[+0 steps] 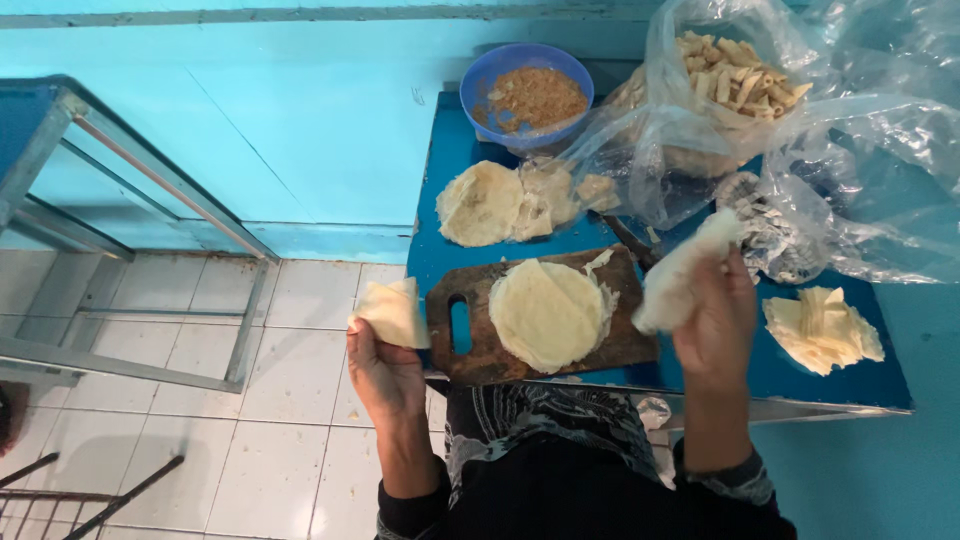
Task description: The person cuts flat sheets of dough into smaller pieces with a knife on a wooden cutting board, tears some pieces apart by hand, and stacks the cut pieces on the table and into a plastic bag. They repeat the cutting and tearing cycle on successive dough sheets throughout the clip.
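I am separating wrapper sheets: left hand [385,372] is pinching a folded sheet [392,312] off the surface's edge, right hand [715,325] is gripping another wrapper [680,275] above the cutting board [610,345]. Next move likely needs laying one flat.

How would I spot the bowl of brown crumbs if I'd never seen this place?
Find the blue table against the turquoise wall. At its far edge, left of the clear plastic bags, sits a round blue bowl. It alone holds brown crumbs; everything nearby is pale dough.
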